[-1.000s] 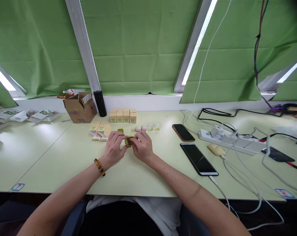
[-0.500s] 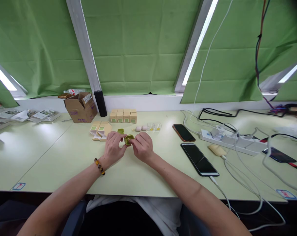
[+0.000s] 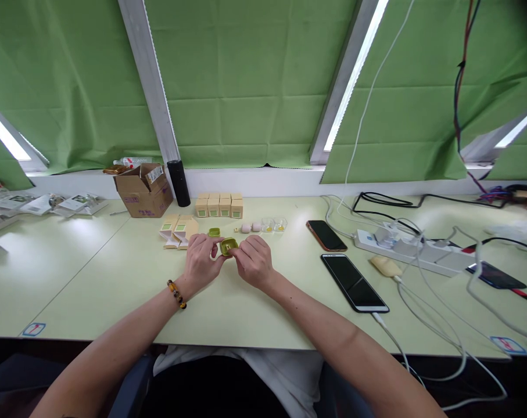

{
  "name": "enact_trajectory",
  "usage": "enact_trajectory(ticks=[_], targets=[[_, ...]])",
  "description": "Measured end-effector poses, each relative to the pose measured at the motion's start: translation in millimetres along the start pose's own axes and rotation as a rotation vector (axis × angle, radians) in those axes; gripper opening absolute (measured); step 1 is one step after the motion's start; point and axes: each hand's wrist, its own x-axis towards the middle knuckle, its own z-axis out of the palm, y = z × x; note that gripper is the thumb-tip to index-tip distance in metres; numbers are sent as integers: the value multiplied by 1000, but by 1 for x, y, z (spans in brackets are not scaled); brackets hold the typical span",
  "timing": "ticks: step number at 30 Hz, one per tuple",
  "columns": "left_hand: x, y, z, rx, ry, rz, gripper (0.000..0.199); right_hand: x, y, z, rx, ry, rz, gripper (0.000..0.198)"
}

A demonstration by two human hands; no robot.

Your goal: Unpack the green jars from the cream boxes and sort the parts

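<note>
Between my two hands is a small olive-green square cup (image 3: 229, 246), its hollow side facing up. My left hand (image 3: 203, 259) pinches its left side between thumb and fingers. At its right side my right hand (image 3: 253, 260) is closed on it, with the fingertips at the near rim. A second small green piece (image 3: 214, 232) lies on the table just beyond my left fingers. Past my right hand sit two pale pink rounded pieces (image 3: 251, 228) and two clear cups with yellow bits (image 3: 274, 225). Two opened kraft boxes (image 3: 178, 231) stand left of my left hand.
A row of small kraft boxes (image 3: 219, 206) stands at the back, near a black cylinder (image 3: 178, 184) and an open cardboard box (image 3: 143, 191). Two phones (image 3: 354, 282), a white power strip (image 3: 409, 251) and loose cables lie to the right. Plastic-bagged items (image 3: 74, 204) fill the far left.
The green cup has tilted slightly between my fingers, and my fingertips have shifted a little. Everything else on the table stays in place.
</note>
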Motion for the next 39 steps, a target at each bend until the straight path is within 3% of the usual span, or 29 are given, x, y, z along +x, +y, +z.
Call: enact_trajectory(ticks=[7, 14, 19, 22, 27, 35, 39], targets=[[-1, -1, 1, 4, -20, -42, 20, -3, 1, 1, 27, -50, 9, 32], [-3, -8, 3, 10, -10, -74, 20, -3, -1, 1, 14, -11, -26, 32], [-4, -23, 4, 14, 2, -203, 21, -2, -3, -1, 46, 29, -30, 26], [-1, -29, 2, 42, 30, -294, 26, -3, 6, -1, 61, 13, 69, 23], [8, -39, -4, 100, 90, -332, 34, -1, 37, 18, 64, -145, 315, 24], [10, -53, -4, 165, 16, -408, 38, 8, 60, 85, -47, -639, 514, 25], [10, -58, -3, 178, -20, -436, 38, 5, 59, 106, -52, -673, 543, 21]])
